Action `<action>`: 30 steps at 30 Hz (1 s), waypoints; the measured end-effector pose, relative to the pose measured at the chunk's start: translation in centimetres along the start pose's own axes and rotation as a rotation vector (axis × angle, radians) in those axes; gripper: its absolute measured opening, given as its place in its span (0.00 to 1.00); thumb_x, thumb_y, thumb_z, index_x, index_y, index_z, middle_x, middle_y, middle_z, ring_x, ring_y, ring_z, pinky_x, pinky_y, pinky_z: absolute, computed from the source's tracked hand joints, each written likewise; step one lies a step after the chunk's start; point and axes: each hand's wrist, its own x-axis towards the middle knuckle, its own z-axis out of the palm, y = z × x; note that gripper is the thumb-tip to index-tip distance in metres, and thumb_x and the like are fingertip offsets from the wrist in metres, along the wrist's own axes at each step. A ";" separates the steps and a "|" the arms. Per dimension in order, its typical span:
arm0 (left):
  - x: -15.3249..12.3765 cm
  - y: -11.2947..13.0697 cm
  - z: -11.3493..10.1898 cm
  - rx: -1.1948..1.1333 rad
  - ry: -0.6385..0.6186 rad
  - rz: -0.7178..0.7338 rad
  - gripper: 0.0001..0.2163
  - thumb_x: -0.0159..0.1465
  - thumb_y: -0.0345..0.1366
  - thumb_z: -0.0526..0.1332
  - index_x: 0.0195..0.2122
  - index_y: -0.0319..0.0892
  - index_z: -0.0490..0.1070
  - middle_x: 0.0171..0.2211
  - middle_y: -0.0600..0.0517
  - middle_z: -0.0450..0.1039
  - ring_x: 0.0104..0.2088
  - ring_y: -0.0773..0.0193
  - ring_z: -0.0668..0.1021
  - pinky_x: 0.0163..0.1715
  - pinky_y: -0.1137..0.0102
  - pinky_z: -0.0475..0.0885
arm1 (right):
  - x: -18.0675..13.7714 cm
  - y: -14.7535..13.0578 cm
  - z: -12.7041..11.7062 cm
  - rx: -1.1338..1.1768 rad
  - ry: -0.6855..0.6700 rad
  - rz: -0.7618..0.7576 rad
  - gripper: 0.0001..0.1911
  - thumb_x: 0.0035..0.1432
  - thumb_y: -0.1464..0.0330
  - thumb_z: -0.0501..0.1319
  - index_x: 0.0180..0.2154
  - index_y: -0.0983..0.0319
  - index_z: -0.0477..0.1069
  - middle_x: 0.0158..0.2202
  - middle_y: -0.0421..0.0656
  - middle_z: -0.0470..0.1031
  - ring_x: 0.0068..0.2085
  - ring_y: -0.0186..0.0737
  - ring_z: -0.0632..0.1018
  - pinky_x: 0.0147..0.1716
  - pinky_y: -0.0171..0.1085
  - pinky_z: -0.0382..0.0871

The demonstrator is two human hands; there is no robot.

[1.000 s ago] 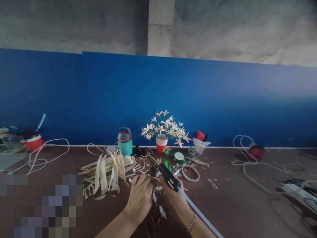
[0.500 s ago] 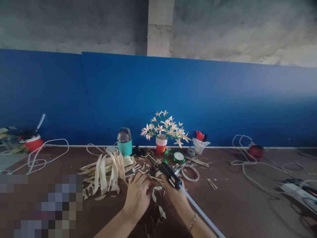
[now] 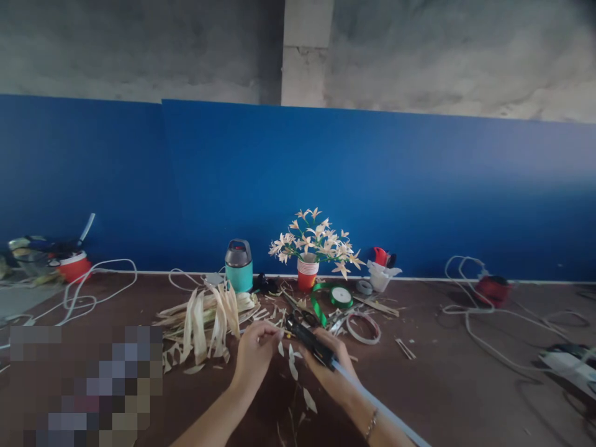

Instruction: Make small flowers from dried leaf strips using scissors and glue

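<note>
My right hand [image 3: 333, 360] is wrapped around a black glue gun [image 3: 311, 340], whose long whitish glue stick [image 3: 372, 400] trails back over my forearm. The gun's nozzle end points up and left, close to my left fingertips. My left hand [image 3: 259, 347] is closed in a pinch; whatever is between its fingers is too small to make out. Several pale leaf-shaped pieces [image 3: 310, 401] lie on the brown table below and between my hands. Left of my left hand lies a heap of dried pale husks [image 3: 198, 323].
Behind my hands stand a red and white paper cup [image 3: 307, 276] of pale flowers [image 3: 321, 241], a teal container [image 3: 239, 277], a green ribbon roll [image 3: 341, 297], scissors [image 3: 305, 313] and a tape ring [image 3: 364, 328]. White cables [image 3: 470, 310] run on both sides. A blue partition [image 3: 261, 180] closes the back.
The glue gun has swung left and its nozzle now sits nearer my left fingertips. My left hand has turned, with its pinch now facing right. The view has shifted slightly.
</note>
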 end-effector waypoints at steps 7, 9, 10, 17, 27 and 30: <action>-0.1 -0.2 0.2 -0.025 0.016 -0.001 0.09 0.55 0.38 0.59 0.21 0.41 0.73 0.26 0.51 0.72 0.30 0.61 0.74 0.33 0.69 0.68 | 0.2 -0.3 0.0 -0.034 -0.182 0.013 0.06 0.52 0.68 0.61 0.30 0.63 0.75 0.28 0.44 0.75 0.31 0.41 0.75 0.29 0.32 0.68; -0.1 -0.1 0.2 -0.020 0.018 0.002 0.08 0.55 0.37 0.59 0.22 0.41 0.73 0.26 0.51 0.73 0.30 0.61 0.74 0.33 0.68 0.68 | 0.1 -0.3 0.0 -0.033 -0.210 0.020 0.07 0.53 0.67 0.60 0.31 0.63 0.75 0.30 0.44 0.75 0.33 0.41 0.75 0.30 0.32 0.68; -0.1 -0.1 0.2 -0.017 0.021 0.006 0.08 0.55 0.38 0.59 0.22 0.41 0.73 0.26 0.51 0.73 0.30 0.61 0.74 0.33 0.68 0.68 | 0.1 -0.4 0.0 -0.037 -0.219 0.014 0.07 0.53 0.68 0.60 0.31 0.63 0.75 0.31 0.44 0.75 0.33 0.41 0.75 0.31 0.32 0.68; -0.2 0.2 0.1 -0.016 0.019 -0.003 0.10 0.55 0.40 0.59 0.21 0.41 0.72 0.26 0.51 0.72 0.31 0.60 0.74 0.33 0.68 0.68 | 0.2 -0.4 0.0 -0.057 -0.173 -0.031 0.07 0.52 0.66 0.61 0.28 0.64 0.74 0.28 0.44 0.74 0.30 0.39 0.74 0.31 0.32 0.68; -0.1 -0.3 0.5 -0.034 0.036 0.003 0.09 0.54 0.39 0.60 0.21 0.41 0.72 0.25 0.50 0.73 0.31 0.59 0.74 0.32 0.69 0.68 | 0.2 -0.3 0.0 -0.092 -0.203 0.018 0.09 0.52 0.64 0.61 0.31 0.64 0.74 0.29 0.45 0.75 0.31 0.39 0.75 0.32 0.33 0.70; -0.1 -0.2 0.5 -0.027 0.030 -0.001 0.09 0.54 0.40 0.60 0.21 0.41 0.72 0.26 0.50 0.73 0.31 0.59 0.74 0.32 0.69 0.68 | 0.2 -0.3 0.0 -0.096 -0.207 0.020 0.09 0.53 0.64 0.60 0.31 0.64 0.73 0.29 0.44 0.75 0.31 0.39 0.76 0.32 0.33 0.69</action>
